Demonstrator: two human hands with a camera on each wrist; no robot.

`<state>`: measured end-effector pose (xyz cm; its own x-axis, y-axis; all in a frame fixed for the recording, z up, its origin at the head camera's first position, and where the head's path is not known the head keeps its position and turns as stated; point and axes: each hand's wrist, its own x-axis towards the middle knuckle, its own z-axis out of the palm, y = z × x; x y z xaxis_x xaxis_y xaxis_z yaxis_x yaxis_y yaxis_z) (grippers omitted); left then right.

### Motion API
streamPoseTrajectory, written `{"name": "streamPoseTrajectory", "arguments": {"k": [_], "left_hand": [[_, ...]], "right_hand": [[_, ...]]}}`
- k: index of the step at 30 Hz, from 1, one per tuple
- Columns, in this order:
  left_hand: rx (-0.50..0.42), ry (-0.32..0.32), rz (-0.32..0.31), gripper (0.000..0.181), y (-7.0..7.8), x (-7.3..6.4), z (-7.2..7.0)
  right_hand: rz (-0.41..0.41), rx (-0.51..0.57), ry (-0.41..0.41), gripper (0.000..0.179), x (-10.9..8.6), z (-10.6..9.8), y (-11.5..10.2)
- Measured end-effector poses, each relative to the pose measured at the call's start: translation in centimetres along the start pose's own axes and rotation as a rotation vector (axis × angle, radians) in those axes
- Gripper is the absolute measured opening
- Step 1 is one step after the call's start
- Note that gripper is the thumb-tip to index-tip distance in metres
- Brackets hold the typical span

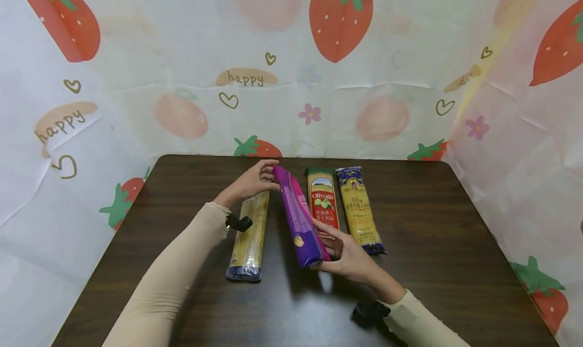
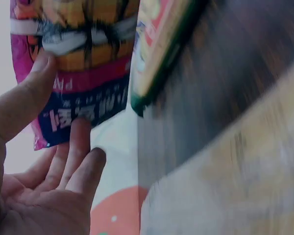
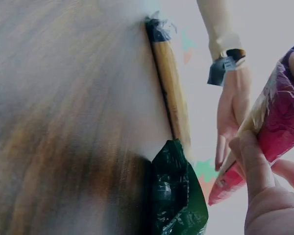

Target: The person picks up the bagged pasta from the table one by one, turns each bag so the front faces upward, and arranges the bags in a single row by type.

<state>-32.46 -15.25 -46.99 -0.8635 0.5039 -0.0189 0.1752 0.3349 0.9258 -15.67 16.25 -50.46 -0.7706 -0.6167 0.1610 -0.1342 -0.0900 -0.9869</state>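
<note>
Raised and tilted above the table is a long purple pasta pack (image 1: 298, 218). My right hand (image 1: 348, 256) grips its near end, thumb on one side and fingers on the other. My left hand (image 1: 254, 182) is at the pack's far end, fingers loosely bent and right at its edge. In the left wrist view, thumb and fingertips overlap the pack's printed end (image 2: 83, 93). The right wrist view shows the left hand (image 3: 233, 105) with fingers extended beside the pack (image 3: 279, 117).
A clear spaghetti pack with a blue end (image 1: 249, 235) lies under the left forearm side. Right of the purple pack lie a red-labelled, green-topped spaghetti pack (image 1: 323, 200) and a yellow-and-blue one (image 1: 360, 210). The dark wooden table (image 1: 432, 266) meets a strawberry-print curtain (image 1: 319, 94).
</note>
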Motion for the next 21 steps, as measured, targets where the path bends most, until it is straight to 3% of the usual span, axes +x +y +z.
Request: {"name": "streamPoseTrajectory", "arguments": {"k": [4, 9, 16, 21], "left_hand": [[-0.101, 0.027, -0.008, 0.067, 0.1, 0.1, 0.6], [-0.163, 0.057, 0.006, 0.058, 0.2, 0.1, 1.0], [-0.276, 0.042, 0.073, 0.053, -0.5, 0.2, 1.7], [-0.339, 0.014, 0.061, 0.052, -0.9, 0.2, 2.0]], "right_hand": [[-0.021, 0.040, 0.007, 0.097, 0.1, 0.1, -0.1], [-0.052, 0.072, 0.013, 0.096, 0.2, 0.3, 0.0], [-0.095, 0.143, 0.050, 0.091, 0.3, 0.6, -0.6], [-0.087, 0.104, 0.092, 0.088, 0.4, 0.7, -0.9]]}}
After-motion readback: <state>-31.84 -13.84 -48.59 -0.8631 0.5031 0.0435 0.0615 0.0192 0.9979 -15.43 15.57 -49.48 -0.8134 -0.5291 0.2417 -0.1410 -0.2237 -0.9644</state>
